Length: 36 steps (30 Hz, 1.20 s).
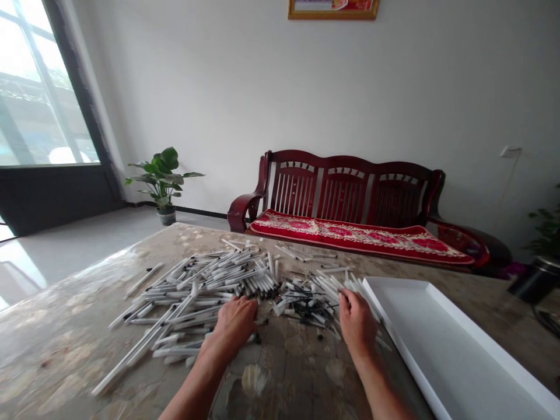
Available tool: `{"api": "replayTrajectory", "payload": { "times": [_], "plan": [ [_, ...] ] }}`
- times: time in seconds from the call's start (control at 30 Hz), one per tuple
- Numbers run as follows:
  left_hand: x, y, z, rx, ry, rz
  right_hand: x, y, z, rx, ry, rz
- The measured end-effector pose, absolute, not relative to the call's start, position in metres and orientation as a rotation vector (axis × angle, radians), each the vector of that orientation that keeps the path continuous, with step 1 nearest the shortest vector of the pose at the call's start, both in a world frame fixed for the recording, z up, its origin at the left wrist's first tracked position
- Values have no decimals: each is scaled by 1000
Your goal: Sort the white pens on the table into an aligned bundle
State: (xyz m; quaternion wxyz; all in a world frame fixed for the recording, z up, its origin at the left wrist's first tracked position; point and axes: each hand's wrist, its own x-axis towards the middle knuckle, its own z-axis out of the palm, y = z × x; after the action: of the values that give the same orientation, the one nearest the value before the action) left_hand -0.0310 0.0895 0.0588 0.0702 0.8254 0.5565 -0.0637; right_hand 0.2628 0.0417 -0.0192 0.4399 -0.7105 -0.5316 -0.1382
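Observation:
A large heap of white pen barrels (192, 291), many with dark ends, spreads over the left part of the stone-patterned table (280, 373). My left hand (236, 321) is at the heap's right edge with its fingers curled down; what they grip, if anything, is hidden. To its right lies a smaller pile of black and clear pen parts (304, 303). At the right side of that pile, my right hand (356, 318) has thumb and fingers pinched together near several white sticks (328, 286). Whatever is in the pinch is too small to make out.
A shallow white tray (437, 303) lies to the right of my right hand. Behind the table stands a dark red wooden bench (341, 186) with a red patterned cover. A potted plant (164, 175) is at the back left, and a black container (536, 280) at the far right.

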Motion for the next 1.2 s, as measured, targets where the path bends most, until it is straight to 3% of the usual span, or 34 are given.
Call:
{"api": "replayTrajectory", "payload": {
  "times": [0.13,0.37,0.53,0.97,1.2],
  "plan": [
    [-25,90,54,2520,1682,-140,241,41,-18,-1634,-1413,-297],
    [11,79,27,2645,1359,512,198,32,-8,-1490,-1531,135],
    [28,69,14,2717,1185,770,190,31,-7,-1517,-1466,258],
    [22,83,8,2677,1153,941,190,37,-8,-1245,-1248,564],
    [23,82,6,2705,1099,1000,192,37,-4,-1314,-1318,481]
  ]
}}
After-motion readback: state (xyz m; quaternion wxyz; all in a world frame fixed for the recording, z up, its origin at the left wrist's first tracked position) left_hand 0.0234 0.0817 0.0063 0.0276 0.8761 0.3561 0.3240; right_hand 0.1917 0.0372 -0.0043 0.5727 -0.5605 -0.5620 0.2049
